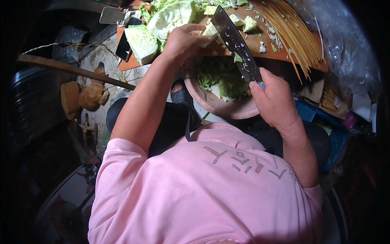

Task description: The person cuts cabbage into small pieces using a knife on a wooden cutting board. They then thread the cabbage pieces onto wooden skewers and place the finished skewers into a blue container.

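Observation:
My right hand [275,97] grips the handle of a broad dark-bladed kitchen knife [233,38], its blade flecked with cabbage bits and slanting up to the left. On the other side of the blade, my left hand [189,38] pinches a pale chunk of cabbage [209,31] close to the blade's edge, over the wooden board [221,51]. Beneath the knife is a pink basin [240,113] holding cut cabbage leaves [224,84]. A cabbage wedge [141,43] and a large hollowed cabbage piece [170,19] lie left of my left hand. Pale core pieces [249,23] rest behind the blade.
Long thin bamboo sticks [295,33] lie along the board's right side, beside clear plastic sheeting [350,45]. At the board's left edge are a smartphone [122,47] and a white clip-like holder [129,15]. A brown animal [93,91] lies on the tiled floor near a wooden bar [76,70].

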### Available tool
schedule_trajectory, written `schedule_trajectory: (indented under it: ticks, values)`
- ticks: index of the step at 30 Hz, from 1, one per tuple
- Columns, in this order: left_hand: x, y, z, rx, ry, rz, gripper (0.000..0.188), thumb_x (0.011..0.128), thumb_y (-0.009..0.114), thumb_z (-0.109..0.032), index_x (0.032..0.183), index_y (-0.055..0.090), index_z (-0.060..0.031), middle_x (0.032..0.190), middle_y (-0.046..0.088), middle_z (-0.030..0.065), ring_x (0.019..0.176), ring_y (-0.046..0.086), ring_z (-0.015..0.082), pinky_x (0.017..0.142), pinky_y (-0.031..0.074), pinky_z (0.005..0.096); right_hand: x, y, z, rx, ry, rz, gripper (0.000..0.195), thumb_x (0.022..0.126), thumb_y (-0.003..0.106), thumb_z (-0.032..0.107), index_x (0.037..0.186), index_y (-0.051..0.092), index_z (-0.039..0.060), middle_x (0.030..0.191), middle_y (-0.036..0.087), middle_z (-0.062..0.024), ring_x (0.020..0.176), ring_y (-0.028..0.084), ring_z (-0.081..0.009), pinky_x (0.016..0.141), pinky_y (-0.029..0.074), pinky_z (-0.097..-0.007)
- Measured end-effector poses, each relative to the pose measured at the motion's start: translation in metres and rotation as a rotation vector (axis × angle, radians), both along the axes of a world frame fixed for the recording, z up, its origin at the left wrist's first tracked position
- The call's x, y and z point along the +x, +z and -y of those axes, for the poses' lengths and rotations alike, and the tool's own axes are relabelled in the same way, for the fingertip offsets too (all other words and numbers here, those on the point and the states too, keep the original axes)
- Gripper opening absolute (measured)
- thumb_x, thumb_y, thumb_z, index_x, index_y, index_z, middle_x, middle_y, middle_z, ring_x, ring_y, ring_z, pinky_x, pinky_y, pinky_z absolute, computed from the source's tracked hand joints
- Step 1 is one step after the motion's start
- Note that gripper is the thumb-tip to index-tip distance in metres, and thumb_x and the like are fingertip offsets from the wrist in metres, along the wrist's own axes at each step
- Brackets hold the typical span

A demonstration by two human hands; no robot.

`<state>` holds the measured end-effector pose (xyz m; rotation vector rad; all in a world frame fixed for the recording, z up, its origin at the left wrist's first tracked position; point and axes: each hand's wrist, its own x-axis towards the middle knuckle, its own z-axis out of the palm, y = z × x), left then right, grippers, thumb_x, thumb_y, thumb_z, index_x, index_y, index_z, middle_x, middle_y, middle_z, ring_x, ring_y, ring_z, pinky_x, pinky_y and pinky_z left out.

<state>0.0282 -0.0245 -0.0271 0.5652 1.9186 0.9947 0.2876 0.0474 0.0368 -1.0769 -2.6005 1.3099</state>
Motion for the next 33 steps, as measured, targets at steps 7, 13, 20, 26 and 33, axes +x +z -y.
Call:
schedule_trajectory:
  ticks: [7, 13, 20, 26, 33]
  values:
    - [-0.005, -0.014, -0.004, 0.026, 0.055, -0.088, 0.044, 0.075, 0.084, -0.013, 0.110, 0.063, 0.0009, 0.088, 0.067, 0.0047, 0.077, 0.065, 0.0114, 0.068, 0.052, 0.0249, -0.006, -0.011, 0.009, 0.167, 0.047, -0.005, 0.026, 0.089, 0.057, 0.017, 0.107, 0.057, -0.0023, 0.096, 0.065, -0.0229, 0.089, 0.062, -0.0425, 0.079, 0.051, -0.0482]
    - [-0.005, 0.000, -0.003, -0.111, -0.044, -0.074, 0.036, 0.075, 0.085, -0.018, 0.100, 0.066, -0.0004, 0.085, 0.069, 0.0047, 0.073, 0.065, 0.0109, 0.064, 0.052, 0.0242, -0.011, -0.009, 0.007, 0.191, 0.108, 0.079, 0.035, 0.090, 0.056, 0.017, 0.120, 0.055, -0.0014, 0.100, 0.065, -0.0213, 0.091, 0.063, -0.0411, 0.081, 0.051, -0.0470]
    - [-0.017, -0.012, -0.002, -0.166, -0.066, -0.006, 0.029, 0.076, 0.084, -0.022, 0.093, 0.071, -0.0023, 0.081, 0.070, 0.0022, 0.069, 0.063, 0.0091, 0.065, 0.052, 0.0229, -0.013, -0.005, 0.011, 0.269, 0.130, 0.116, 0.035, 0.090, 0.056, 0.017, 0.120, 0.055, -0.0001, 0.101, 0.064, -0.0208, 0.091, 0.064, -0.0400, 0.080, 0.052, -0.0472]
    - [-0.016, -0.018, -0.006, -0.167, -0.044, -0.042, 0.028, 0.075, 0.085, -0.019, 0.092, 0.071, -0.0022, 0.083, 0.071, 0.0041, 0.068, 0.064, 0.0096, 0.064, 0.054, 0.0229, -0.017, -0.001, 0.010, 0.267, 0.144, 0.145, 0.035, 0.089, 0.057, 0.016, 0.120, 0.055, -0.0003, 0.100, 0.064, -0.0216, 0.091, 0.064, -0.0402, 0.080, 0.052, -0.0474]
    - [-0.020, -0.030, -0.007, -0.081, -0.043, -0.053, 0.028, 0.074, 0.085, -0.013, 0.090, 0.067, 0.0024, 0.081, 0.070, 0.0070, 0.071, 0.067, 0.0124, 0.061, 0.057, 0.0247, -0.028, 0.001, 0.007, 0.246, 0.166, 0.189, 0.035, 0.089, 0.056, 0.014, 0.119, 0.054, -0.0034, 0.097, 0.065, -0.0231, 0.090, 0.064, -0.0407, 0.079, 0.052, -0.0479]
